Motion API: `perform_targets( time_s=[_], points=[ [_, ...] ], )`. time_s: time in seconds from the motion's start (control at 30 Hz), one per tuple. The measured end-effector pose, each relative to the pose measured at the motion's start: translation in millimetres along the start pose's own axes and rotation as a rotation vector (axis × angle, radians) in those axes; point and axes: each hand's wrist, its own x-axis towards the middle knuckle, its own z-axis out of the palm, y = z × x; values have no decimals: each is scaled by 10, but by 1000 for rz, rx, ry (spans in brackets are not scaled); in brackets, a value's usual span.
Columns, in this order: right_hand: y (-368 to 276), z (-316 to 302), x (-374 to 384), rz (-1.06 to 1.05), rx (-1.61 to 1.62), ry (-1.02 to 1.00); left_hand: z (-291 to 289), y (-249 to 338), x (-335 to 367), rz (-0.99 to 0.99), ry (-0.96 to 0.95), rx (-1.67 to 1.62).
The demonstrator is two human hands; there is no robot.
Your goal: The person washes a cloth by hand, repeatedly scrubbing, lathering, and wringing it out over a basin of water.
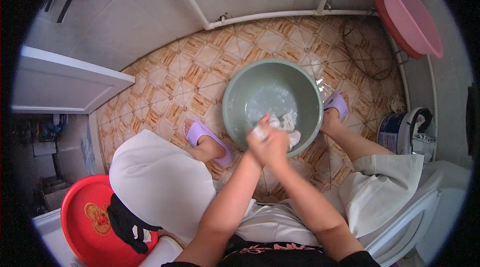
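Observation:
A green-grey basin [232,84] stands on the floor between my feet, with a little sudsy water in it. Over its near side my left hand [256,148] and my right hand [276,146] are pressed together, both closed and somewhat blurred. Between them a bit of white cloth shows, seemingly a white sock [259,132]; most of it is hidden by the fingers. Right beside my hands, more white socks [288,121] lie bunched and wet against the basin's inner right side.
At lower left a red basin [80,217] holds dark clothing [127,224]. A white door [75,82] stands at left. Pink basin [412,17] hangs at upper right; a bucket-like container [392,132] and a white toilet seat [405,229] are at right. White pipes [280,15] run along the wall.

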Motion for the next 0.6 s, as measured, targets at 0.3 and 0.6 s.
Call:
perform_targets(
  time_s=[0.3, 0.6],
  points=[
    [703, -114, 451, 265, -3, 141, -252, -242, 384, -311, 130, -26],
    [1060, -236, 682, 270, -304, 121, 113, -17, 151, -272, 53, 116]
  ],
)
